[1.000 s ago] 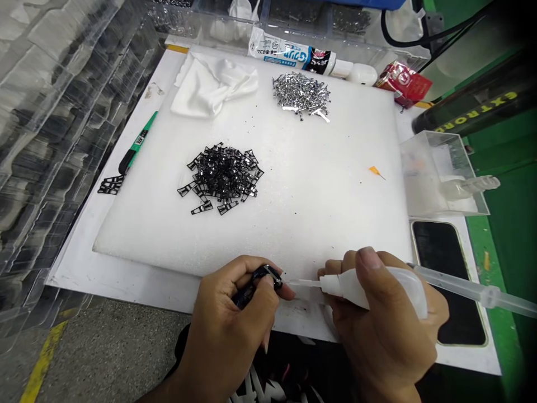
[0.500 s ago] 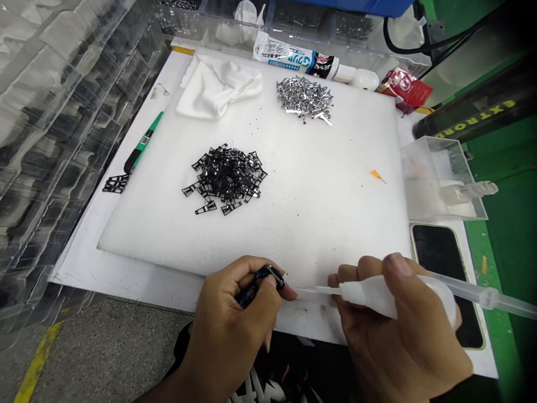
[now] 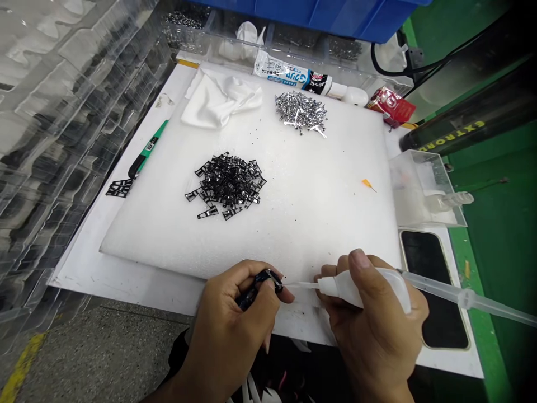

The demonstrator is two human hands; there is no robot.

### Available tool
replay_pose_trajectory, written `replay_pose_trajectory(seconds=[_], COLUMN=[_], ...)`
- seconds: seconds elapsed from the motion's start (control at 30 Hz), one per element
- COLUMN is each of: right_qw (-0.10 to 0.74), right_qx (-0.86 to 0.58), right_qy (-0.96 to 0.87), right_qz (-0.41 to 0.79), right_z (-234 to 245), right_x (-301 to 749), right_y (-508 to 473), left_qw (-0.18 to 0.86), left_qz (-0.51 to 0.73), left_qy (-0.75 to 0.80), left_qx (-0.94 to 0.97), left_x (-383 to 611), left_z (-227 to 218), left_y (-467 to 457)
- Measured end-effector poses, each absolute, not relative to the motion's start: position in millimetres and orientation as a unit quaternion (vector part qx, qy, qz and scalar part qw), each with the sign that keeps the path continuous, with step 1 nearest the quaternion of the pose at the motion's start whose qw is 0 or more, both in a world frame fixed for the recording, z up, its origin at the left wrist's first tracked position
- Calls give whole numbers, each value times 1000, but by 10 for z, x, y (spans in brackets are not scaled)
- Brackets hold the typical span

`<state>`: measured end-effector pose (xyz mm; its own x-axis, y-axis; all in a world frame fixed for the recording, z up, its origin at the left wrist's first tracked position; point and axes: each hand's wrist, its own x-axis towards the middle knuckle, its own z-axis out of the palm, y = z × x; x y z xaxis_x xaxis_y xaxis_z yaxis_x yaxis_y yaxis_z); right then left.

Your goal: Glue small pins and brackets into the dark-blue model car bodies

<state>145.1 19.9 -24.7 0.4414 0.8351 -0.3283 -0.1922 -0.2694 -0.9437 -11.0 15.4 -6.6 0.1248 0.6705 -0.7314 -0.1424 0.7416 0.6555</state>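
My left hand [image 3: 232, 324] is closed around a small black plastic part [image 3: 262, 282] at the near edge of the white foam pad [image 3: 319, 207]. My right hand [image 3: 377, 330] grips a translucent squeeze bottle [image 3: 364, 285] whose thin nozzle tip touches the black part. A clear tube [image 3: 470, 299] runs from the bottle off to the right. On the pad lie a pile of black plastic parts [image 3: 229, 184] and, farther back, a pile of shiny metal parts [image 3: 300, 111].
A white cloth [image 3: 222, 98], a glue tube [image 3: 293, 75], a red packet [image 3: 388, 103] at the back. Green pen [image 3: 146, 151] and a few black parts [image 3: 118, 188] left of the pad. Clear box [image 3: 423, 187] and phone [image 3: 434, 285] right. Clear stacked trays [image 3: 54, 112] at left.
The bottle's nozzle drew back a little from the black part, then came in again to touch it. The view has shifted slightly.
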Motion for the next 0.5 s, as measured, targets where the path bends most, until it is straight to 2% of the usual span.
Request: replay_pose_trajectory(seconds=[0.3,0.5], right_qw=[551,611], right_qx=[-644,-585], right_qy=[-245,-182], right_qz=[471,501], right_z=[-265,-83], right_x=[1462,1416], right_y=[194,282], left_qw=[717,722], left_qz=[278,278], left_qy=[598,595], left_qx=[225,216], left_x=[-113,-117], left_z=[-59,-49], left_y=[157,165])
